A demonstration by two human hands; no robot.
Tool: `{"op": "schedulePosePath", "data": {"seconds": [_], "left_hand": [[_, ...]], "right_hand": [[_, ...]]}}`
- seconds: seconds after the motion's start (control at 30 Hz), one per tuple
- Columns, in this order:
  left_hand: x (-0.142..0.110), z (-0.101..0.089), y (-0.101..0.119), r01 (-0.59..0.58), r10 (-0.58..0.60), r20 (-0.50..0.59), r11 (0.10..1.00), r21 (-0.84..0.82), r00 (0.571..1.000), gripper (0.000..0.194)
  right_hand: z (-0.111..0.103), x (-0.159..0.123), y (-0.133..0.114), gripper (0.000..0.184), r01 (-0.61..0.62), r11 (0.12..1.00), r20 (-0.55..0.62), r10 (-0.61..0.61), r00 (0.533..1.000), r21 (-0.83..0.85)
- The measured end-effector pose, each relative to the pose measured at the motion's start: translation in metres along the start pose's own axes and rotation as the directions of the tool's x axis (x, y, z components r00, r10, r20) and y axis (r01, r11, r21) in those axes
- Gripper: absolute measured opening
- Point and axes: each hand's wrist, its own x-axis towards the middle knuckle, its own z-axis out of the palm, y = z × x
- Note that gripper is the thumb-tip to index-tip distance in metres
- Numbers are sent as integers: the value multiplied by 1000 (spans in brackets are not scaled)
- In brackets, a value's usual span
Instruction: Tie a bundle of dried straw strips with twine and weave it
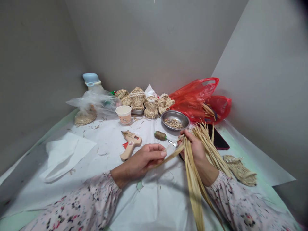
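Note:
In the head view, my left hand (149, 158) is closed in a pinch on the end of a thin strand that runs across to my other hand. My right hand (194, 147) grips long, flat, dried straw-coloured plant strips (192, 179), gathered at its fingertips and hanging toward the table's front. Beneath my right forearm lies a bundle of similar strips (218, 154). A spool of brown-green thread (160, 135) rests just beyond my hands, with scissors (171, 142) partly hidden beside it. To the left of them lies a beige glue gun (131, 146).
At the back stand several woven straw pieces (138, 98), a paper cup (124, 115) and a metal bowl (175, 119) with scraps. Red plastic bags (192, 98) and a dark phone (220, 139) are on the right, near a small woven piece (240, 170). White paper (68, 155) lies left.

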Motion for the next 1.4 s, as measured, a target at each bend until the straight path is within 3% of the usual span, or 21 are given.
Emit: {"op": "schedulePosePath", "data": {"seconds": [0.17, 0.6, 0.8, 0.97, 1.1, 1.23, 1.4], "left_hand": [[0, -2, 2, -5, 6, 25, 999, -54, 1000, 21], [-3, -3, 5, -66, 67, 3, 987, -145, 998, 15], [-3, -8, 8, -130, 124, -42, 967, -218, 991, 16], [2, -10, 7, -186, 164, -108, 952, -242, 981, 38], [5, -8, 3, -159, 144, -121, 979, -128, 982, 43], [6, -5, -3, -136, 133, -118, 991, -18, 984, 39], [8, 0, -11, -179, 202, -99, 962, 205, 974, 30]], "right_hand": [[6, 0, -8, 17, -55, 962, -57, 73, 996, 269], [13, -10, -24, 14, -120, 901, -30, 145, 989, 418], [8, -8, -25, 14, -178, 923, 51, 171, 984, 341], [18, -16, -17, 22, -246, 951, 114, 228, 967, 188], [24, -24, -6, 27, -156, 988, 159, 156, 975, -18], [24, -28, 0, 28, -14, 965, 192, 67, 979, -264], [28, -31, 5, 26, 47, 924, 219, 41, 975, -379]]}}
